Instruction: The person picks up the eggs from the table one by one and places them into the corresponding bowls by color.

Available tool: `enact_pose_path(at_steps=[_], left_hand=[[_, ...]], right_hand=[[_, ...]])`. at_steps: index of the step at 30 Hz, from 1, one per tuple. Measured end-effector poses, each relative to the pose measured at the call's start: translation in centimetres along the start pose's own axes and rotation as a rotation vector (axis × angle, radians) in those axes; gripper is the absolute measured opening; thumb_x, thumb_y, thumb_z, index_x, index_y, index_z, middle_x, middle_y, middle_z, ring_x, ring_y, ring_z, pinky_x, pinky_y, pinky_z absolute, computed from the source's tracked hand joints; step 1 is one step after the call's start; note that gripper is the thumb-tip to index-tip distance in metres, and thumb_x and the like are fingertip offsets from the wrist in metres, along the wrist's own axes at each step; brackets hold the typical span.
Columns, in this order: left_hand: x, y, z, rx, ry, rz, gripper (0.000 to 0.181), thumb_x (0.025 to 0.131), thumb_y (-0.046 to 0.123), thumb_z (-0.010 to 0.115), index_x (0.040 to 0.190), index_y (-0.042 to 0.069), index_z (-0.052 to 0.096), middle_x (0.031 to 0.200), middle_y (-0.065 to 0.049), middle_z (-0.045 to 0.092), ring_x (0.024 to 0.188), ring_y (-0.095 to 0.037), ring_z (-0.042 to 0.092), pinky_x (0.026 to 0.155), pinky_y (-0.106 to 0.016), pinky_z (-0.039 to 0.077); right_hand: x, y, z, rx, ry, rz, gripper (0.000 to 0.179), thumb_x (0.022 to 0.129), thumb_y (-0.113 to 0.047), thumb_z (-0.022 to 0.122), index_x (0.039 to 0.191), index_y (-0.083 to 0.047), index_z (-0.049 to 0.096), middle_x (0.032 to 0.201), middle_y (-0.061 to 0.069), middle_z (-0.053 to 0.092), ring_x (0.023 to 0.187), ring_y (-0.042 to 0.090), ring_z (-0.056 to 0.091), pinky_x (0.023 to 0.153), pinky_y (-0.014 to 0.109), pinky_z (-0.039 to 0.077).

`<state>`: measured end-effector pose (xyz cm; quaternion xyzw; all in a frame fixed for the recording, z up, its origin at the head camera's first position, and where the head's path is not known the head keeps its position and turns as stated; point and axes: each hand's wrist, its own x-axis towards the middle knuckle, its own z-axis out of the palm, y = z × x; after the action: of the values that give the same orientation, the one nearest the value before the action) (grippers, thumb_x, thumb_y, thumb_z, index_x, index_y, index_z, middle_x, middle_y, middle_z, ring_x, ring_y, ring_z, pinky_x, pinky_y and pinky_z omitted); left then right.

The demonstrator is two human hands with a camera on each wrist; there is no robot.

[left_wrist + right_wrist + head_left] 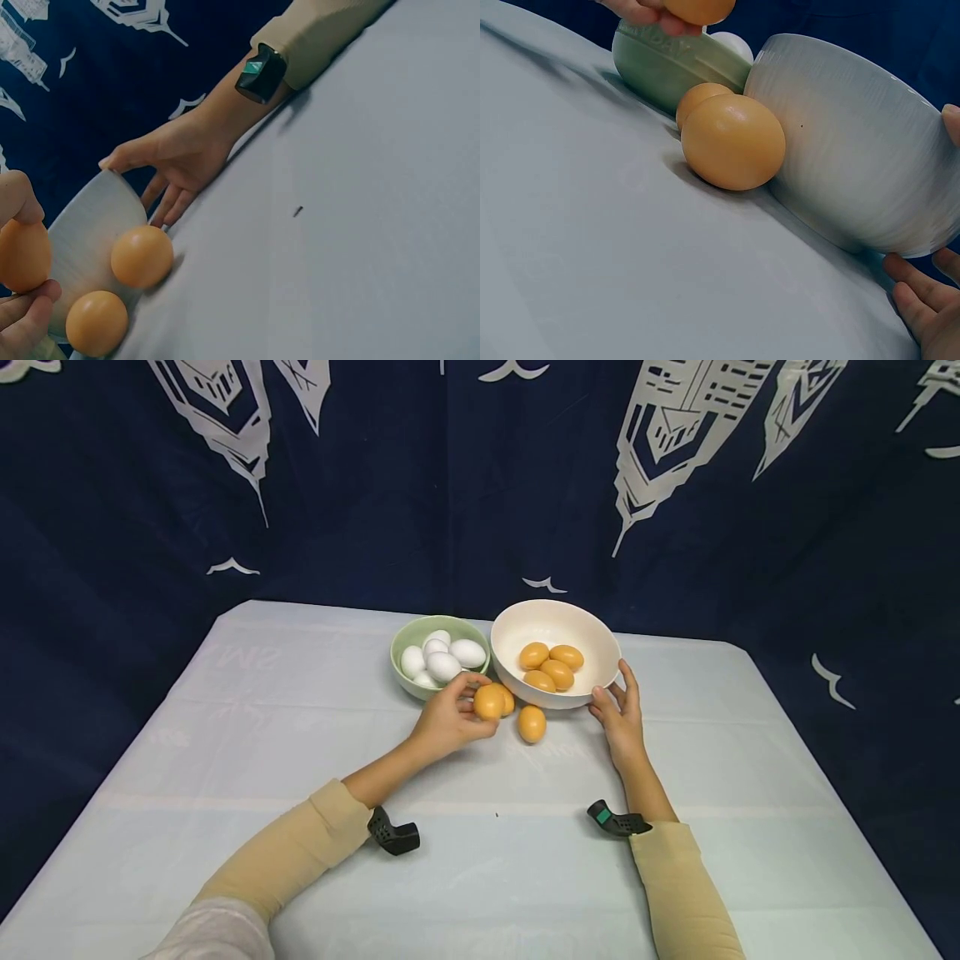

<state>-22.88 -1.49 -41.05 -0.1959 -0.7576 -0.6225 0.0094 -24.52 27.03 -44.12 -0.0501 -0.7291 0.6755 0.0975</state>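
Note:
My left hand [453, 717] pinches a brown egg [489, 702] between thumb and fingers, held above the table in front of the bowls. The same held egg [25, 256] shows at the edge of the left wrist view. My right hand [621, 718] grips the right side of a white bowl [555, 617], thumb at its rim and fingers lower on the outside. Several brown eggs [557, 674] lie inside that bowl. On the table before it rest two more, a nearer egg [532, 724] and a farther egg [702, 101] partly hidden by it.
Left of the white bowl stands a green bowl [401, 667] with several white eggs [443, 667] in it. Both bowls are near the far edge of the pale-covered table [480, 877]. Behind hangs a dark blue curtain [450, 485] with white drawings.

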Motion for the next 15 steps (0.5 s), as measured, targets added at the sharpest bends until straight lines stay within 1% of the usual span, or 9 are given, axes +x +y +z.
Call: enact_pose_path(at_steps=[2,5,9,15], left_hand=[[0.3,0.4,0.1,0.013,-0.001,-0.003,0.053,0.072,0.002,0.078,0.12,0.009,0.057,0.111,-0.013,0.062,0.091,-0.02,0.067,0.079,-0.028,0.054],[0.7,1.0,0.2,0.006,-0.004,-0.004,0.053,0.072,0.003,0.078,0.12,0.009,0.056,0.112,-0.013,0.062,0.093,-0.021,0.068,0.08,-0.028,0.054],[1.4,1.6,0.5,-0.014,-0.006,0.009,0.053,0.073,0.002,0.079,0.121,0.007,0.055,0.113,-0.013,0.061,0.095,-0.022,0.068,0.081,-0.027,0.055],[2.6,2.2,1.0,0.02,0.002,0.042,0.053,0.074,0.004,0.079,0.12,0.007,0.055,0.11,-0.014,0.061,0.093,-0.022,0.068,0.079,-0.025,0.055]], right_hand=[[0.0,0.0,0.0,-0.003,0.001,-0.001,0.072,0.101,-0.019,0.055,0.157,-0.03,0.012,0.155,0.02,0.023,0.132,0.036,0.041,0.103,0.039,0.041],[0.1,0.1,0.0,-0.007,0.004,-0.002,0.072,0.101,-0.02,0.056,0.157,-0.031,0.013,0.155,0.019,0.024,0.132,0.035,0.042,0.103,0.039,0.042],[0.1,0.1,0.0,-0.003,0.005,-0.006,0.072,0.1,-0.02,0.056,0.157,-0.031,0.013,0.155,0.019,0.024,0.132,0.034,0.042,0.102,0.038,0.042],[0.0,0.1,0.0,0.001,0.005,-0.005,0.072,0.101,-0.018,0.055,0.157,-0.03,0.013,0.155,0.02,0.024,0.132,0.035,0.043,0.102,0.037,0.043]])
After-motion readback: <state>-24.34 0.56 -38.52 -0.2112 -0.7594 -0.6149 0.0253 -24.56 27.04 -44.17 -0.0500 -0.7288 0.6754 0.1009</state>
